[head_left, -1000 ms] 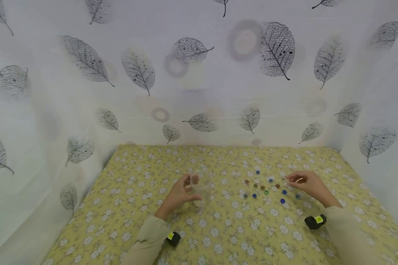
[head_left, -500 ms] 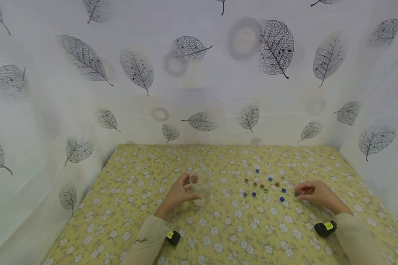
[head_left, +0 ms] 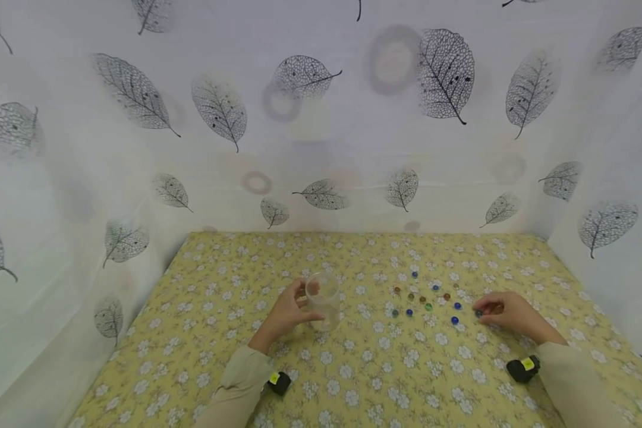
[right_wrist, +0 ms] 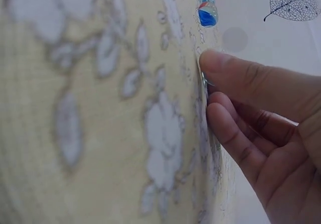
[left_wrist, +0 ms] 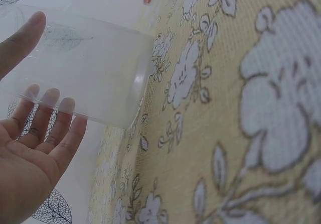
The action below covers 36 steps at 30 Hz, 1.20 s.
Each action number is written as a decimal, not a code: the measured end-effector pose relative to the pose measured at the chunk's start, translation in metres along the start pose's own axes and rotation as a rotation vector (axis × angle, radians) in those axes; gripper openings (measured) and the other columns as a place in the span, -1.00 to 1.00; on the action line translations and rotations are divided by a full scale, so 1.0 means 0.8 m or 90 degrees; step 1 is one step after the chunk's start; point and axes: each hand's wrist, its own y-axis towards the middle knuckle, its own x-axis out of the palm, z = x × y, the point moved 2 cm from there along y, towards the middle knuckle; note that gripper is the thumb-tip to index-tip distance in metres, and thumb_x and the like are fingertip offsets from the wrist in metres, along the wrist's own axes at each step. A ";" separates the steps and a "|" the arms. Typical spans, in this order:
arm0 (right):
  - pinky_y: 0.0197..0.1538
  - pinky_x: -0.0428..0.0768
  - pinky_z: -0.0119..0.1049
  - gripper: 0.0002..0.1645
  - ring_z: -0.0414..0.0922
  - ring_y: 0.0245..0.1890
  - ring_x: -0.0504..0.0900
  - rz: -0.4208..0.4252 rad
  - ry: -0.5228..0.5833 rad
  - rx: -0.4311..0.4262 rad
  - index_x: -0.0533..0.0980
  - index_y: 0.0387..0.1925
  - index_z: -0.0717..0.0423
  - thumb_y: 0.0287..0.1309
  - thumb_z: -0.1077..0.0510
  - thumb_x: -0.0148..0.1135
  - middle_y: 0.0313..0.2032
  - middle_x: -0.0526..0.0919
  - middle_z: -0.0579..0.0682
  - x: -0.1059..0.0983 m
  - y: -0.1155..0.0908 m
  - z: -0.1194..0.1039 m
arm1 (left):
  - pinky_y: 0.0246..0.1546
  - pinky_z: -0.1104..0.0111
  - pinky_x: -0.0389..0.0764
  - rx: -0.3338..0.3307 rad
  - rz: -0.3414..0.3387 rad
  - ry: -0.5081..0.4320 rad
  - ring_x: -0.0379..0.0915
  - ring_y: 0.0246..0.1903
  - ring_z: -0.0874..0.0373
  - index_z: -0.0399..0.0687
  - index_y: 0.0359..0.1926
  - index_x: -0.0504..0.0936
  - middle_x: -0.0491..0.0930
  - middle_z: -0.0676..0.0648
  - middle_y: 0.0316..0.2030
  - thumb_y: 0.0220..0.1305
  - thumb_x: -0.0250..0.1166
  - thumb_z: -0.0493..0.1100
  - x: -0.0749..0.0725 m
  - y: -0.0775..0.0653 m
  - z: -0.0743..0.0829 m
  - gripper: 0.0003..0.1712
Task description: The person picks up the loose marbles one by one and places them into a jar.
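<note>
My left hand (head_left: 289,312) curls around the side of a clear cup (head_left: 329,312) that stands upright on the table. In the left wrist view, the thumb lies on one wall of the cup (left_wrist: 100,58) and the fingertips on the opposite one. Over on the right, my right hand (head_left: 513,314) pinches a dark bluish-green marble (head_left: 478,313) between thumb and fingers, down at the cloth. The right wrist view has that marble mostly hidden behind the thumb of the right hand (right_wrist: 266,113).
Several loose marbles lie between the hands, among them a blue marble (head_left: 455,320), a green marble (head_left: 428,307) and a reddish-brown marble (head_left: 446,296). A yellow floral cloth (head_left: 235,261) covers the table. Leaf-print curtains (head_left: 353,137) enclose its back and sides.
My right hand has moved right and toward the body, from beside a clear marble to the dark bluish-green one, which it now pinches. The left hand and cup have stayed in place.
</note>
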 end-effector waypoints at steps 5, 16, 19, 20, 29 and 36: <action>-0.37 0.61 -0.46 -0.72 -0.42 -0.42 0.54 -0.010 -0.006 0.007 0.63 -0.21 0.17 -0.04 0.20 0.40 -0.28 0.67 0.04 -0.003 0.001 -0.006 | 0.27 0.06 0.42 0.003 0.001 0.004 0.31 0.23 -0.11 -0.10 0.12 0.37 0.39 -0.19 0.19 -0.02 0.48 -0.18 0.000 0.000 0.001 -0.32; -0.31 0.68 -0.36 -0.81 -0.40 -0.38 0.58 -0.010 -0.011 0.000 0.65 -0.29 0.12 -0.05 0.27 0.38 -0.24 0.68 0.12 -0.007 0.002 -0.015 | 0.26 0.05 0.43 0.006 0.006 0.001 0.32 0.23 -0.13 -0.10 0.12 0.37 0.39 -0.20 0.18 -0.01 0.47 -0.24 0.001 0.000 0.003 -0.34; -0.28 0.70 -0.28 -0.81 -0.38 -0.38 0.58 -0.009 -0.020 0.006 0.66 -0.30 0.12 -0.05 0.25 0.39 -0.24 0.68 0.12 -0.008 0.002 -0.015 | 0.26 0.06 0.43 0.005 0.002 0.000 0.32 0.23 -0.13 -0.10 0.12 0.37 0.39 -0.21 0.18 -0.01 0.47 -0.23 0.001 0.001 0.004 -0.33; -0.28 0.70 -0.26 -0.81 -0.38 -0.38 0.58 -0.009 -0.021 0.009 0.66 -0.30 0.12 -0.05 0.25 0.39 -0.24 0.69 0.12 -0.007 0.002 -0.015 | 0.26 0.06 0.44 0.004 0.001 -0.001 0.32 0.23 -0.13 -0.10 0.12 0.37 0.39 -0.21 0.18 -0.01 0.47 -0.23 0.001 0.001 0.004 -0.33; -0.25 0.70 -0.17 -0.75 -0.23 -0.34 0.60 0.002 -0.010 0.049 0.65 -0.23 0.19 0.00 0.20 0.38 -0.24 0.68 0.13 -0.009 0.001 -0.018 | 0.26 0.08 0.44 0.002 -0.006 0.000 0.32 0.24 -0.13 -0.10 0.13 0.35 0.38 -0.22 0.20 0.00 0.47 -0.20 0.000 0.000 0.002 -0.32; -0.33 0.70 -0.27 -0.74 -0.22 -0.36 0.63 0.058 -0.035 0.023 0.64 -0.19 0.22 0.03 0.22 0.35 -0.23 0.68 0.18 -0.016 0.008 -0.033 | 0.24 0.07 0.45 0.002 -0.006 -0.003 0.32 0.23 -0.15 -0.11 0.14 0.35 0.37 -0.25 0.20 -0.02 0.48 -0.15 -0.002 -0.002 0.002 -0.30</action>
